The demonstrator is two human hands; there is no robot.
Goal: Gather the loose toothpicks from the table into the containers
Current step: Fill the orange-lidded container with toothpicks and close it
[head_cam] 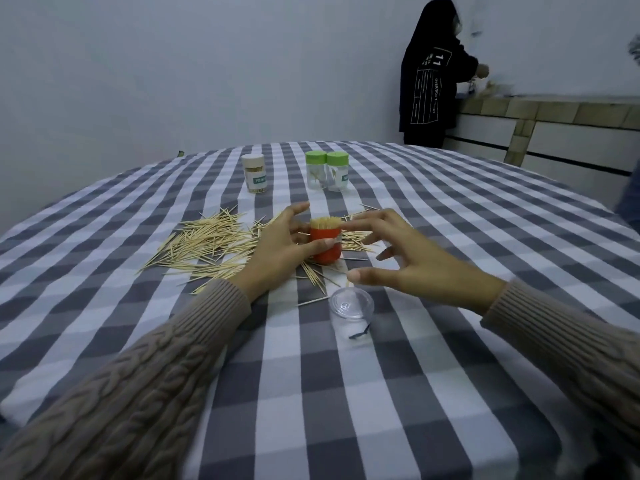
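The left hand (pixel 277 251) grasps the red container (pixel 325 244), which stands upright on the checked table (pixel 450 375) packed with toothpicks. The right hand (pixel 408 258) hovers just right of the container, fingers spread and holding nothing. Loose toothpicks (pixel 207 244) lie scattered left of and around the container; a clear lid (pixel 351 303) lies just in front of it.

Dim, bluish light; wide-angle edge warping.

Checked tablecloth (pixel 450 209) bears loose toothpicks (pixel 207 237), red container (pixel 325 245), three jars, clear lid (pixel 351 303)
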